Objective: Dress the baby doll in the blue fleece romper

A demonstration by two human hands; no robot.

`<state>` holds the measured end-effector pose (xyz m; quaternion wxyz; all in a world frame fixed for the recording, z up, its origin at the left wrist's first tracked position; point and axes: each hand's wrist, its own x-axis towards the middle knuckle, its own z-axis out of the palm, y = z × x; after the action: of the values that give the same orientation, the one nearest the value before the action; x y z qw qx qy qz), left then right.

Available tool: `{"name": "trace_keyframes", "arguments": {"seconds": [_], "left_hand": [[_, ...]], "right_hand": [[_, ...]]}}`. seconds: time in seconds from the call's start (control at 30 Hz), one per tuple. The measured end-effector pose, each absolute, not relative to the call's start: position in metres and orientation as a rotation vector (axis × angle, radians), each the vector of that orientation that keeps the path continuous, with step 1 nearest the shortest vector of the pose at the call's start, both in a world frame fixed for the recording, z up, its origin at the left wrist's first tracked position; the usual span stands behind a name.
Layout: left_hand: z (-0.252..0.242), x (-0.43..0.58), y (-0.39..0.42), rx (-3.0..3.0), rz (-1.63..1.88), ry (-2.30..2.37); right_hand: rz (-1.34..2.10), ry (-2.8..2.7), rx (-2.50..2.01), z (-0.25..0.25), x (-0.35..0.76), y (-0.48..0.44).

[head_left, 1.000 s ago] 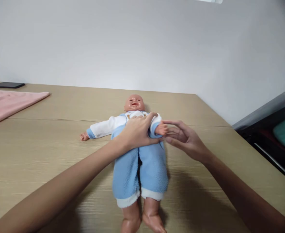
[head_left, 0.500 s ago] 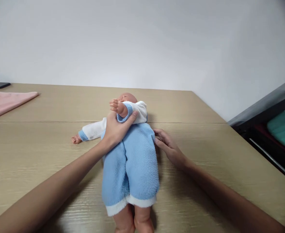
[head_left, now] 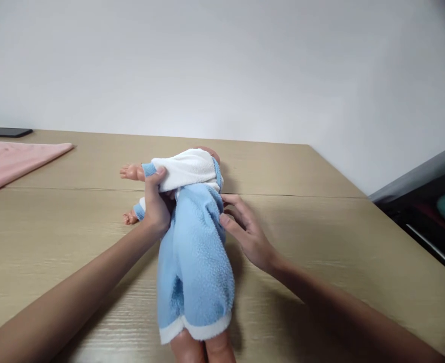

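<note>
the doll (head_left: 192,237) in its blue and white suit lies turned on its side on the worktop (head_left: 321,242). the left hand (head_left: 156,204) has its fingers closed around the doll's upper sleeve. the right hand (head_left: 245,232) rests against the doll's back, fingers loosely spread. a pink cloth (head_left: 14,161) and dark phone (head_left: 6,132) lie far left.
</note>
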<state>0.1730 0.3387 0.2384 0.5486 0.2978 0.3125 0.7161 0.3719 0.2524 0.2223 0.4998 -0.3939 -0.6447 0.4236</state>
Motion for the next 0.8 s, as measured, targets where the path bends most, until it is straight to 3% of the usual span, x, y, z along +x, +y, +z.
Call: {"name": "trace_keyframes", "arguments": {"seconds": [0.2,0.37,0.57,0.8], "left_hand": [[0.245,0.158,0.338,0.593,1.693,0.597],[0.239,0.154,0.340,0.567,1.627,0.531],[0.234,0.150,0.342,0.573,1.596,0.513],[0.223,0.147,0.346,0.571,1.579,0.624]], "right_hand": [[0.711,-1.813,-1.087,0.251,0.363,0.282],[1.066,-1.554,-0.916,0.260,0.361,0.293],[0.789,-1.554,-0.989,0.260,0.344,0.295],[0.891,-1.696,-1.097,0.266,0.351,0.303]]}}
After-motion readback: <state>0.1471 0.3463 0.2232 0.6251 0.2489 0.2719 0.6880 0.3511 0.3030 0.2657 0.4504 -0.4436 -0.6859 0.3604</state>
